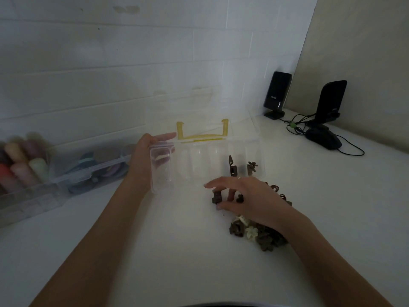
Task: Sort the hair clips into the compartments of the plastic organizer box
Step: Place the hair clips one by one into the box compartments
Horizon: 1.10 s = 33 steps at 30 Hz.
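The plastic organizer box (207, 165) stands open on the white table (155, 251), its long axis running left to right across the person's front and its clear lid tipped up behind, where the yellow latch (202, 132) shows.

At the box's left end, the left hand (147, 159) wraps that end wall: the thumb lies along the far rim and the fingers show through the clear plastic of the leftmost compartment, so the hand is grasping the box, probably to steady it.

Moving right, the middle compartments look bare. A dark rectangular clip (232, 166) stands in the next one, and a small dark claw clip (251, 167) sits in the rightmost.

Just on the near side of the box's right half, the right hand (247, 199) rests palm down over the loose clips, fingers spread and curled onto a small brown block-shaped clip (216, 197) under its fingertips. Whether that clip is pinched or only touched cannot be told.

Under and behind this hand's wrist, toward the person, lies the pile of hair clips (254, 233), mostly brown with a few pale ones; more curl out just beyond the knuckles.

The coming move seems to turn on one relation: the compartments lie directly away from the right hand, a short lift over the near wall. That hand is by far the nearer to both pile and compartments, so it would carry while the left one braces.
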### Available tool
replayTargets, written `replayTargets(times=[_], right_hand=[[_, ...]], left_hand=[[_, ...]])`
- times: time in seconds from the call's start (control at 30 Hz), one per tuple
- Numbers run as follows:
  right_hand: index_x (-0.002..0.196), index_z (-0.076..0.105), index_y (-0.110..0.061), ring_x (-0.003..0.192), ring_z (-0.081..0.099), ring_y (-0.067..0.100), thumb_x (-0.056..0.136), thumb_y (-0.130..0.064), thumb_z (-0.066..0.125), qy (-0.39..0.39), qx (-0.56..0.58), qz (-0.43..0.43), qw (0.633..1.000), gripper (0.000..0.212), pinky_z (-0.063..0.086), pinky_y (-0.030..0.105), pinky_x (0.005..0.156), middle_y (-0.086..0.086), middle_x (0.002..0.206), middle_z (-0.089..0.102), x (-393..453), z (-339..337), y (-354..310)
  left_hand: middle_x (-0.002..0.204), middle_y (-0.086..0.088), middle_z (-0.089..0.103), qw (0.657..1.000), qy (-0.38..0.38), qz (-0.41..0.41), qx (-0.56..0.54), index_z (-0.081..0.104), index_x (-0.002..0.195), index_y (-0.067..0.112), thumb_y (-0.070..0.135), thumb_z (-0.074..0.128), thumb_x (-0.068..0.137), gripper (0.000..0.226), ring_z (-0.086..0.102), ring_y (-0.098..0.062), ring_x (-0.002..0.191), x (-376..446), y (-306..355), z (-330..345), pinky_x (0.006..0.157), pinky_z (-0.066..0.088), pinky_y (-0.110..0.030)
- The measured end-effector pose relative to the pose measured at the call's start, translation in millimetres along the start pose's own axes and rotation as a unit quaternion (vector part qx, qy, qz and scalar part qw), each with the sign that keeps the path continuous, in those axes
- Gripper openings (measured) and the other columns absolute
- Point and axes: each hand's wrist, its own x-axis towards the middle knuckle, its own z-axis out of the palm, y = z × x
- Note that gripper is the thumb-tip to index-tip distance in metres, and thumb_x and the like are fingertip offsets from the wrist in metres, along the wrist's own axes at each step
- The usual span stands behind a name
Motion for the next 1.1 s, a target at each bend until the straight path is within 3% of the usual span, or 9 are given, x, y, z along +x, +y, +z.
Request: replayTargets(times=[0.17, 0.3, 0.4, 0.5, 0.7, 0.77, 0.9, 1.0, 1.1], right_hand=[[0.100, 0.071, -0.032, 0.081, 0.062, 0.003, 0.081, -0.019, 0.072, 0.035, 0.064, -0.016, 0.997, 0.023, 0.053, 0.022, 0.076, -0.018, 0.099, 0.064, 0.5, 2.6, 3.1], [0.104, 0.069, -0.018, 0.087, 0.067, 0.009, 0.077, -0.001, 0.073, 0.153, 0.231, 0.001, 0.961, 0.032, 0.054, 0.018, 0.075, -0.003, 0.098, 0.069, -3.1, -3.7, 6.0], [0.103, 0.067, -0.015, 0.088, 0.068, 0.013, 0.078, 0.006, 0.069, 0.228, 0.282, 0.004, 0.932, 0.033, 0.053, 0.020, 0.078, 0.000, 0.096, 0.069, -5.3, -8.2, 8.3], [0.089, 0.063, -0.019, 0.087, 0.066, 0.012, 0.077, 0.004, 0.069, 0.285, 0.231, 0.001, 0.930, 0.026, 0.053, 0.022, 0.078, -0.006, 0.094, 0.068, -6.2, -10.7, 9.5], [0.075, 0.057, -0.019, 0.095, 0.051, 0.005, 0.074, -0.010, 0.075, 0.356, 0.054, 0.029, 0.932, 0.020, 0.036, 0.007, 0.076, -0.019, 0.094, 0.065, 0.7, -7.8, 17.9], [0.076, 0.060, -0.016, 0.093, 0.048, 0.007, 0.073, -0.010, 0.077, 0.388, 0.013, 0.015, 0.922, 0.018, 0.037, 0.011, 0.080, -0.021, 0.091, 0.063, 6.3, -5.1, 19.0], [0.075, 0.064, -0.016, 0.090, 0.051, 0.015, 0.072, -0.012, 0.077, 0.411, -0.097, -0.015, 0.906, 0.014, 0.044, 0.033, 0.077, -0.011, 0.092, 0.068, 15.0, -2.5, 26.1], [0.078, 0.071, -0.019, 0.091, 0.046, 0.017, 0.075, -0.019, 0.073, 0.406, -0.202, -0.022, 0.891, 0.004, 0.044, 0.034, 0.071, -0.001, 0.100, 0.066, 17.0, -0.4, 31.1], [0.084, 0.074, -0.020, 0.084, 0.044, 0.017, 0.079, -0.022, 0.070, 0.411, -0.200, -0.037, 0.889, 0.007, 0.043, 0.032, 0.068, 0.003, 0.095, 0.062, 14.6, -4.2, 31.2]], left_hand=[[0.070, -0.001, 0.070, 1.000, -0.003, 0.003, -0.003, 0.078, 0.072, 0.020, 0.018, 0.031, 0.081, 0.048, 0.056, -0.018, 0.076, -1.0, 1.5, 1.2, 0.070, 0.043, -0.027], [0.071, -0.002, 0.070, 1.000, -0.005, 0.007, -0.003, 0.078, 0.073, 0.019, 0.017, 0.031, 0.080, 0.047, 0.057, -0.018, 0.076, -1.5, 1.3, 0.6, 0.067, 0.043, -0.026], [0.067, 0.001, 0.070, 1.000, -0.013, 0.005, 0.000, 0.078, 0.071, 0.021, 0.017, 0.030, 0.081, 0.049, 0.058, -0.017, 0.075, -2.9, 2.7, 0.8, 0.068, 0.043, -0.026], [0.066, 0.001, 0.070, 1.000, -0.013, 0.003, 0.002, 0.078, 0.069, 0.021, 0.015, 0.030, 0.081, 0.050, 0.058, -0.018, 0.076, -4.2, 4.7, 1.1, 0.069, 0.042, -0.025], [0.066, 0.000, 0.071, 1.000, -0.016, 0.002, 0.001, 0.078, 0.068, 0.021, 0.014, 0.029, 0.081, 0.051, 0.058, -0.017, 0.076, -6.8, 6.3, 1.3, 0.066, 0.044, -0.023], [0.067, 0.001, 0.071, 1.000, -0.012, 0.005, 0.001, 0.077, 0.067, 0.020, 0.013, 0.028, 0.081, 0.052, 0.058, -0.018, 0.076, -7.6, 6.5, 2.1, 0.068, 0.043, -0.024], [0.064, -0.001, 0.071, 1.000, -0.017, 0.009, 0.009, 0.077, 0.065, 0.020, 0.013, 0.028, 0.080, 0.053, 0.057, -0.019, 0.074, -10.0, 6.4, 3.3, 0.068, 0.042, -0.025], [0.065, -0.003, 0.070, 0.999, -0.032, 0.003, 0.009, 0.078, 0.068, 0.019, 0.014, 0.028, 0.081, 0.052, 0.058, -0.019, 0.071, -11.3, 6.1, 4.9, 0.065, 0.043, -0.025], [0.068, -0.006, 0.068, 0.999, -0.030, -0.019, 0.012, 0.076, 0.075, 0.016, 0.017, 0.029, 0.081, 0.047, 0.058, -0.015, 0.060, -11.5, 6.3, 5.5, 0.058, 0.044, -0.024]])
